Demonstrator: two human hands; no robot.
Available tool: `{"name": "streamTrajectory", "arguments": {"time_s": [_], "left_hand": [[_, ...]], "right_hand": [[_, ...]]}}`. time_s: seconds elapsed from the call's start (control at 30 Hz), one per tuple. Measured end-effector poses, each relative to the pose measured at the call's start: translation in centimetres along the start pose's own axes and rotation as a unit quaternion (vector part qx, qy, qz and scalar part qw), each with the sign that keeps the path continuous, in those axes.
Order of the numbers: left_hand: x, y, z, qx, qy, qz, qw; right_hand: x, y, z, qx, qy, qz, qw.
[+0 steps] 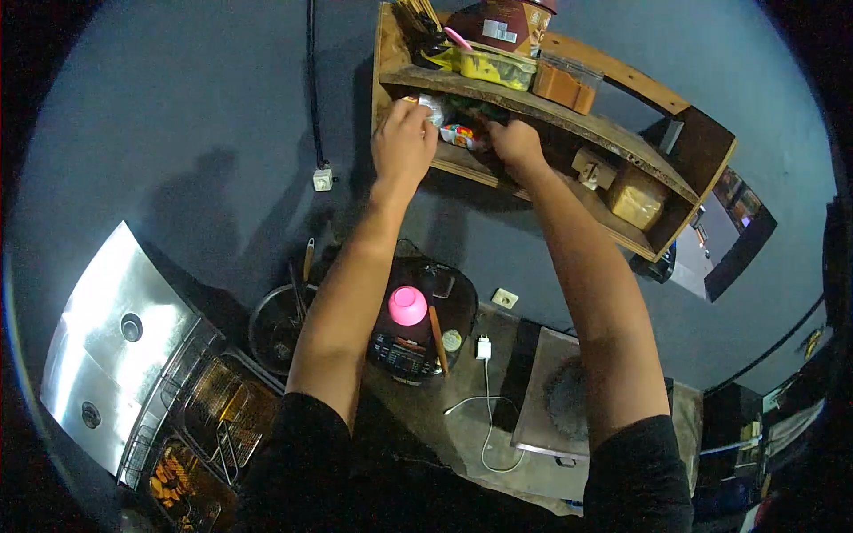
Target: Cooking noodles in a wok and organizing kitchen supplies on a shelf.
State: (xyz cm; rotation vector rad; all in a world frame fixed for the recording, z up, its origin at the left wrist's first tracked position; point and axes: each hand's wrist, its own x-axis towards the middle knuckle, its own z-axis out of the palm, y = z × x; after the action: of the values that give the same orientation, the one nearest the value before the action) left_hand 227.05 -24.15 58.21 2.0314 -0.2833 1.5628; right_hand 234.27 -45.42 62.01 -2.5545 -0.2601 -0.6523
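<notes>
Both my arms reach up to a wooden wall shelf. My left hand is at the left end of its lower compartment, fingers bent beside a clear plastic packet; whether they grip it cannot be made out. My right hand reaches into the same compartment, its fingertips lost in shadow near something dark green. Between the hands lies a small red, white and yellow packet. Farther right in that compartment sit a beige box-like item and a yellowish block-shaped container.
On the upper shelf are a tub with yellow contents, an orange-brown container and a brown bucket. Below stand a black cooker with a pink bowl, a pan, a white charger and a fryer with baskets.
</notes>
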Motion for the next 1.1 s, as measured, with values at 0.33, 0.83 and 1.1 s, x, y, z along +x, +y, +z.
{"name": "streamTrajectory", "arguments": {"time_s": [0.33,0.83,1.1], "left_hand": [[2.2,0.4,1.6,0.089,-0.233,0.107,0.963],[3.5,-1.0,1.3,0.006,-0.091,-0.087,0.992],[1.4,0.2,-1.0,0.012,-0.066,-0.155,0.986]], "right_hand": [[-0.7,-0.3,1.8,0.122,0.092,0.023,0.988],[-10.9,2.9,-5.9,-0.011,0.113,-0.134,0.984],[-7.1,-3.3,-1.3,0.013,0.073,-0.098,0.992]]}}
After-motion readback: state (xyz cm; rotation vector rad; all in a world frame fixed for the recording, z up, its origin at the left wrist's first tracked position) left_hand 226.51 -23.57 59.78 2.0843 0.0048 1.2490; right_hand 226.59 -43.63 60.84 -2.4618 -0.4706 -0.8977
